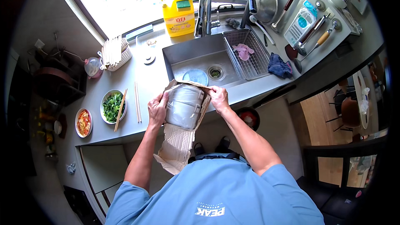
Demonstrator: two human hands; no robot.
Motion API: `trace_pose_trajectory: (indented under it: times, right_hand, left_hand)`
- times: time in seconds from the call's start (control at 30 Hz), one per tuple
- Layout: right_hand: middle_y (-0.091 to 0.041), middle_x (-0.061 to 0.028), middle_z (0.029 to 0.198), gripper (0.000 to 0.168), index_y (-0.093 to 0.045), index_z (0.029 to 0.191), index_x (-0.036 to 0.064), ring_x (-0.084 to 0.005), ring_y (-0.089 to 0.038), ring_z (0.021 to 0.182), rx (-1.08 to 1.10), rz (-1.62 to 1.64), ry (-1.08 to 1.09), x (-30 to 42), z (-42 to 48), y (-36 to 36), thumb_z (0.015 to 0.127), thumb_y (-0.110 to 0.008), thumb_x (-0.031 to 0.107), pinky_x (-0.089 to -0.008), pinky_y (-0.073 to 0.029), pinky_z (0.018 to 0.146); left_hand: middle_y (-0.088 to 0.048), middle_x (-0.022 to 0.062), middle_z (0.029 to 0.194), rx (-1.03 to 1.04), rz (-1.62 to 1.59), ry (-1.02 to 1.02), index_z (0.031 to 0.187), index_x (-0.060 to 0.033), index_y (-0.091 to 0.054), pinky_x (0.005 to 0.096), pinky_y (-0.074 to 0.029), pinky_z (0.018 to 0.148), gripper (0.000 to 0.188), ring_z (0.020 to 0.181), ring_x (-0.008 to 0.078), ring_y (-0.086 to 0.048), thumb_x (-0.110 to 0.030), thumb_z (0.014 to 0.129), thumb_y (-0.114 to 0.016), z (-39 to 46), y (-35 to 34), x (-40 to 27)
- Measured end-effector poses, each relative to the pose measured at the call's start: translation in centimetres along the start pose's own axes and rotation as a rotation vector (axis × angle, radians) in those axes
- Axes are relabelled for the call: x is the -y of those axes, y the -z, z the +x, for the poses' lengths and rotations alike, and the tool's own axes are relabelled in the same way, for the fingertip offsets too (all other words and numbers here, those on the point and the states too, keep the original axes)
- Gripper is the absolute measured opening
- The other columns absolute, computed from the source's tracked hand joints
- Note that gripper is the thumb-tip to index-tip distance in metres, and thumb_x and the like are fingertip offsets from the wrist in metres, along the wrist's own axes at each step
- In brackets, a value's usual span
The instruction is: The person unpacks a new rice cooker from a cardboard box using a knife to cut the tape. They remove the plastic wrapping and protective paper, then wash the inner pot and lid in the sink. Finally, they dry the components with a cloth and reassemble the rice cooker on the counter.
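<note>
A torn-open cardboard box (178, 139) is held up before me at the counter's front edge, its lower flap hanging toward my body. Inside it sit clear plastic containers (183, 106) with clip latches on their right side, covered in plastic wrap. My left hand (157, 109) grips the box's left side, thumb over the edge. At the upper right corner, my right hand (219, 98) pinches the cardboard edge. Just beyond the box is the steel sink (190, 59), with a pale blue round plate (195, 76) in it, partly hidden by the cardboard.
Left on the counter are a bowl of chopped greens (113, 107), chopsticks (137, 103), a tomato dish (83, 121) and a chopstick basket (120, 56). A yellow detergent jug (179, 18) stands beside the faucet (204, 12). A wire basket (250, 62) spans the sink's right; a dark cloth (279, 65) lies beside it.
</note>
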State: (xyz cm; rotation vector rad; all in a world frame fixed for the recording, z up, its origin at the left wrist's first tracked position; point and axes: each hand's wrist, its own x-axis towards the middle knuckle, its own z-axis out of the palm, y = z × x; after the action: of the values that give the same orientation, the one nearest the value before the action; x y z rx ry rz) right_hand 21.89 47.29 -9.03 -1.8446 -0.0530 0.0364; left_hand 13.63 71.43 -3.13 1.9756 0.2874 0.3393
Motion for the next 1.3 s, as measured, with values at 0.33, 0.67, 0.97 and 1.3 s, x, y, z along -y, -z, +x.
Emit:
trace_pose_trajectory:
  times: [0.33, 0.67, 0.97, 1.3]
  right_hand:
    - [-0.073, -0.0169, 0.089, 0.025, -0.072, 0.108, 0.001, -0.0263, -0.071, 0.08, 0.166, -0.139, 0.124, 2.6, 1.8, 0.4, 0.091, -0.066, 0.018, -0.0363, -0.054, 0.075]
    - [-0.067, -0.0247, 0.11, 0.029, -0.065, 0.112, -0.007, -0.0378, -0.064, 0.104, 0.295, -0.341, 0.658, 9.0, -0.4, -0.3, 0.094, -0.062, 0.015, -0.0431, -0.051, 0.094]
    - [-0.063, -0.0246, 0.118, 0.04, -0.062, 0.119, 0.001, -0.0398, -0.063, 0.109, 0.521, -0.57, 0.416, 10.2, 1.7, -2.6, 0.096, -0.058, 0.034, -0.0472, -0.052, 0.092]
    - [-0.071, -0.0185, 0.087, 0.013, -0.067, 0.1, 0.0, -0.0307, -0.07, 0.08, 0.282, -0.147, 0.338, 10.3, 2.5, -2.7, 0.096, -0.057, 0.008, -0.0391, -0.055, 0.073]
  left_hand:
    - [-0.051, 0.0038, 0.068, 0.009, 0.148, 0.001, 0.086, 0.002, -0.059, 0.0313, -0.041, 0.062, 0.037, 0.068, 0.0113, -0.043, -0.03, 0.103, -0.055, 1.3, 0.8, 0.0]
    - [-0.049, 0.0131, 0.067, 0.073, 0.1, -0.089, 0.089, 0.0023, -0.057, 0.0364, -0.043, 0.063, 0.032, 0.065, 0.0176, -0.044, -0.026, 0.103, -0.051, 1.7, 1.1, -1.1]
    - [-0.042, -0.0039, 0.075, 0.21, -0.045, -0.044, 0.087, -0.0033, -0.053, 0.0253, -0.035, 0.063, 0.025, 0.072, 0.0064, -0.036, -0.02, 0.105, -0.05, 1.1, 1.3, -0.4]
    - [-0.046, 0.0055, 0.071, 0.032, 0.02, -0.057, 0.088, 0.0001, -0.057, 0.0292, -0.04, 0.065, 0.027, 0.071, 0.0111, -0.043, -0.021, 0.104, -0.051, 0.2, 0.4, 0.0]
